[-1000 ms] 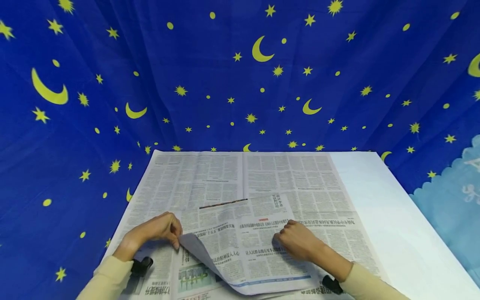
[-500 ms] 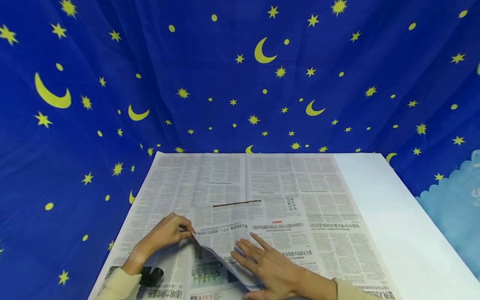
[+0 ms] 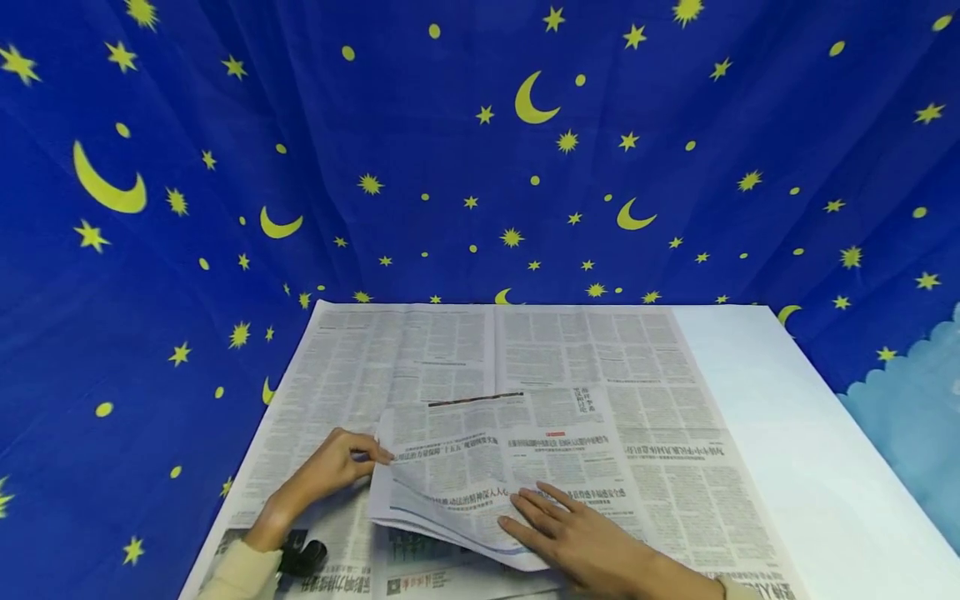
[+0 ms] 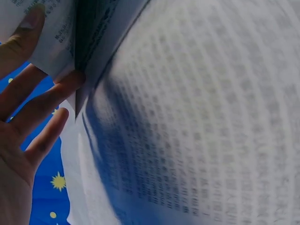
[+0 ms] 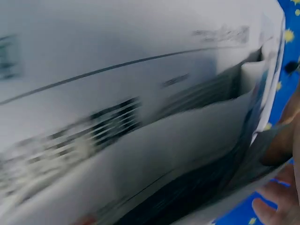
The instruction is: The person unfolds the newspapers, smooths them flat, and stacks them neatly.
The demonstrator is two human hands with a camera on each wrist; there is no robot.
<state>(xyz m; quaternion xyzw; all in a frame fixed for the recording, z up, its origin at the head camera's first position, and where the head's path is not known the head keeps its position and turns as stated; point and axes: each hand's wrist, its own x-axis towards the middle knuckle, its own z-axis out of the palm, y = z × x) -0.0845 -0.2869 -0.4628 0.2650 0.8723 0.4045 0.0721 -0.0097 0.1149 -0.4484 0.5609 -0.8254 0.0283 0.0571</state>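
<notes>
A folded newspaper [image 3: 465, 467] lies at an angle over a larger spread newspaper sheet, its near left edges lifted and fanned apart. At its left edge my left hand [image 3: 341, 462] pinches the paper; in the left wrist view the thumb [image 4: 29, 35] is over the sheet and fingertips are at its other side. My right hand [image 3: 577, 537] lies over the near edge with its fingers extended on top. In the right wrist view its thumb [image 5: 277, 149] and its fingers [image 5: 276, 201] are on opposite sides of the sheet. The layers sag open between the hands.
The spread newspaper sheet [image 3: 337, 358] covers most of the white table [image 3: 750, 392], whose bare strip runs along the right. A blue curtain [image 3: 420, 167] with yellow stars and moons stands behind and at the sides. A black wrist strap [image 3: 303, 558] is on the left wrist.
The right hand first moved left from the folded newspaper's right side to its near edge, its curled fingers straightening. The left hand's corner dropped, then the paper's near left edges lifted and spread.
</notes>
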